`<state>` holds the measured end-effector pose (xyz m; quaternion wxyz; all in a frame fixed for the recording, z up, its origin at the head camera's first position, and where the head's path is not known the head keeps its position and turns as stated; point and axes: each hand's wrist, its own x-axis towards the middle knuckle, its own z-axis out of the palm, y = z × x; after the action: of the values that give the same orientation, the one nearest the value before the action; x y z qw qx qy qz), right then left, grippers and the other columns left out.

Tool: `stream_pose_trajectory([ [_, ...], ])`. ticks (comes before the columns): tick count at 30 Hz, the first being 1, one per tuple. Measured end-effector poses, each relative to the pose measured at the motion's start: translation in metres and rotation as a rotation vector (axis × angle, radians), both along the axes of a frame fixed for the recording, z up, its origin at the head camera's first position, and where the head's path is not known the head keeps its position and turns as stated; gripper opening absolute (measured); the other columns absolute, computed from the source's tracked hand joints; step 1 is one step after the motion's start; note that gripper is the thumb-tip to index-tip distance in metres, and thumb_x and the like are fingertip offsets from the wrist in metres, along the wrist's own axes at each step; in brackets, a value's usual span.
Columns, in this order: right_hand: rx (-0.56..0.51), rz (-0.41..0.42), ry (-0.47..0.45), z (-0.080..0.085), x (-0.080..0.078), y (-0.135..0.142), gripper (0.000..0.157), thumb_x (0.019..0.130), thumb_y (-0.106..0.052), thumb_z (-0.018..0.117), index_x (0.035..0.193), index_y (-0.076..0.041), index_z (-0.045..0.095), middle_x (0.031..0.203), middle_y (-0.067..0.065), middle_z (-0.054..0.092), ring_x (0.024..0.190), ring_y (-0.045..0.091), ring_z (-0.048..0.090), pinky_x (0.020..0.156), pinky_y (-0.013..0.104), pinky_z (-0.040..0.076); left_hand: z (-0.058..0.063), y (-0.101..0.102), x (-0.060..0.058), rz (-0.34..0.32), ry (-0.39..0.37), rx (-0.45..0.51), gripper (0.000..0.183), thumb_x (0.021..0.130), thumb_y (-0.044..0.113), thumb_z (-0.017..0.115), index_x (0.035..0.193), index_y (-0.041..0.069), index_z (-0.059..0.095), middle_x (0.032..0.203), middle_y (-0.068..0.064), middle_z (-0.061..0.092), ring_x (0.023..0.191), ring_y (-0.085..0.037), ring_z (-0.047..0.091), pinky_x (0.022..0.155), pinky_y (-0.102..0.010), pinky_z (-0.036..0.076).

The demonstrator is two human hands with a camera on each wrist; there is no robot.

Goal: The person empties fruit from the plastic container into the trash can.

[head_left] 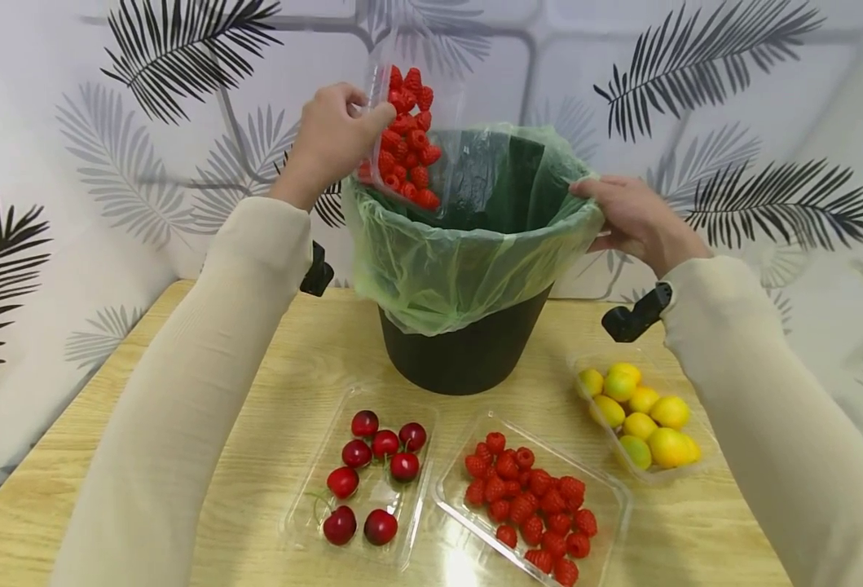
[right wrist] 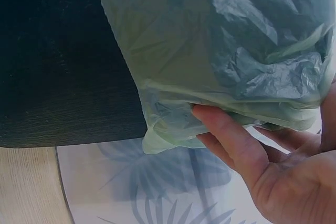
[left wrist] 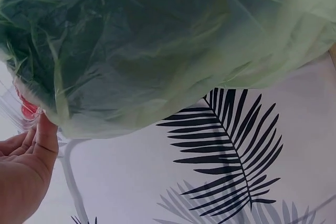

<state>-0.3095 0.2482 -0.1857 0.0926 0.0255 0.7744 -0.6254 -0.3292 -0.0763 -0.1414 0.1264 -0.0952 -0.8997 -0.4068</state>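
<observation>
The person's left hand pinches a tilted clear tray by its edge, raspberries just right of that grip; the right hand grips the green liner

glossy clear plastic trays, shiny crinkled plastic liner, matt finely grained bin, smooth wood-grain tabletop

**Plain cream with touches of black**

The person near me wears long cream sleeves: the left sleeve is softly creased, the right sleeve matches it, and both end in smooth cuffs. A small, blocky black left wrist camera shows; the black right wrist camera looks longer, with a chunky, rounded end. Left hand and right hand are bare.
</observation>
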Motion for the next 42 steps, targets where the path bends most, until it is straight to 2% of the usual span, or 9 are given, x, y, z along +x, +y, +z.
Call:
stream_pose_trajectory([
  [5, 0.028, 0.000, 0.011, -0.0022, 0.0015, -0.0020, 0.023, 0.096, -0.031, 0.053, 0.110, -0.013, 0.048, 0.078, -0.009, 0.057, 0.072, 0.005, 0.060, 0.068, 0.028, 0.054, -0.0032, -0.0004, 0.0003, -0.027, 0.047, -0.028, 0.056, 0.092, 0.039, 0.044, 0.137, 0.005, 0.045, 0.100, -0.003, 0.050, 0.081, -0.014, 0.049, 0.079, -0.026, 0.043],
  [8, 0.039, -0.006, 0.019, -0.0025, 0.0015, -0.0022, 0.026, 0.096, -0.031, 0.053, 0.113, -0.013, 0.049, 0.079, -0.009, 0.057, 0.073, 0.005, 0.060, 0.068, 0.028, 0.054, -0.0037, 0.0001, 0.0006, -0.036, 0.083, -0.029, 0.051, 0.091, 0.038, 0.044, 0.130, 0.005, 0.049, 0.089, -0.001, 0.047, 0.074, -0.014, 0.046, 0.073, -0.025, 0.040],
  [10, 0.049, -0.012, 0.026, -0.0022, 0.0013, -0.0019, 0.029, 0.096, -0.032, 0.053, 0.117, -0.013, 0.049, 0.080, -0.009, 0.057, 0.073, 0.005, 0.060, 0.067, 0.028, 0.054, -0.0032, 0.0005, 0.0009, -0.038, 0.094, -0.033, 0.051, 0.092, 0.038, 0.044, 0.131, 0.005, 0.048, 0.088, -0.001, 0.046, 0.073, -0.014, 0.046, 0.072, -0.025, 0.040],
  [15, 0.054, -0.026, 0.044, -0.0018, 0.0022, -0.0018, 0.028, 0.096, -0.031, 0.053, 0.116, -0.013, 0.050, 0.077, -0.009, 0.057, 0.070, 0.004, 0.059, 0.065, 0.028, 0.054, -0.0032, 0.0004, 0.0020, -0.027, 0.110, -0.052, 0.058, 0.092, 0.039, 0.045, 0.140, 0.006, 0.042, 0.093, -0.002, 0.047, 0.079, -0.014, 0.046, 0.077, -0.025, 0.042],
  [21, 0.049, -0.025, 0.055, -0.0027, 0.0045, -0.0027, 0.026, 0.096, -0.030, 0.053, 0.114, -0.011, 0.050, 0.074, -0.010, 0.057, 0.068, 0.004, 0.059, 0.065, 0.027, 0.054, -0.0047, -0.0017, 0.0023, -0.033, 0.131, -0.073, 0.060, 0.093, 0.040, 0.048, 0.141, 0.005, 0.040, 0.079, 0.000, 0.044, 0.065, -0.013, 0.043, 0.084, -0.028, 0.043],
  [23, 0.057, -0.026, 0.061, -0.0029, 0.0050, -0.0029, 0.027, 0.096, -0.030, 0.053, 0.115, -0.011, 0.050, 0.074, -0.010, 0.057, 0.068, 0.003, 0.059, 0.065, 0.027, 0.054, -0.0045, -0.0021, 0.0026, -0.030, 0.137, -0.069, 0.061, 0.092, 0.040, 0.048, 0.141, 0.005, 0.040, 0.079, 0.001, 0.045, 0.068, -0.011, 0.044, 0.086, -0.028, 0.043],
  [29, 0.065, -0.024, 0.064, -0.0026, 0.0060, -0.0034, 0.027, 0.096, -0.031, 0.052, 0.114, -0.010, 0.050, 0.075, -0.010, 0.057, 0.069, 0.004, 0.059, 0.065, 0.027, 0.054, -0.0023, -0.0022, 0.0042, -0.034, 0.159, -0.058, 0.061, 0.091, 0.039, 0.048, 0.142, 0.005, 0.040, 0.081, 0.002, 0.045, 0.067, -0.012, 0.043, 0.075, -0.025, 0.038],
  [33, 0.051, -0.026, 0.051, -0.0022, 0.0061, -0.0036, 0.026, 0.096, -0.029, 0.052, 0.112, -0.009, 0.050, 0.074, -0.010, 0.058, 0.068, 0.004, 0.060, 0.064, 0.027, 0.054, 0.0002, -0.0022, 0.0040, -0.036, 0.153, -0.051, 0.062, 0.091, 0.040, 0.048, 0.143, 0.007, 0.038, 0.083, 0.004, 0.045, 0.070, -0.012, 0.043, 0.077, -0.024, 0.037],
  [42, 0.049, -0.036, 0.042, 0.0007, 0.0054, -0.0036, 0.025, 0.096, -0.029, 0.053, 0.111, -0.009, 0.050, 0.074, -0.010, 0.058, 0.068, 0.003, 0.060, 0.065, 0.027, 0.054, 0.0044, 0.0001, 0.0021, -0.059, 0.192, -0.062, 0.062, 0.091, 0.041, 0.050, 0.142, 0.008, 0.038, 0.087, 0.005, 0.043, 0.076, -0.013, 0.042, 0.076, -0.025, 0.036],
])
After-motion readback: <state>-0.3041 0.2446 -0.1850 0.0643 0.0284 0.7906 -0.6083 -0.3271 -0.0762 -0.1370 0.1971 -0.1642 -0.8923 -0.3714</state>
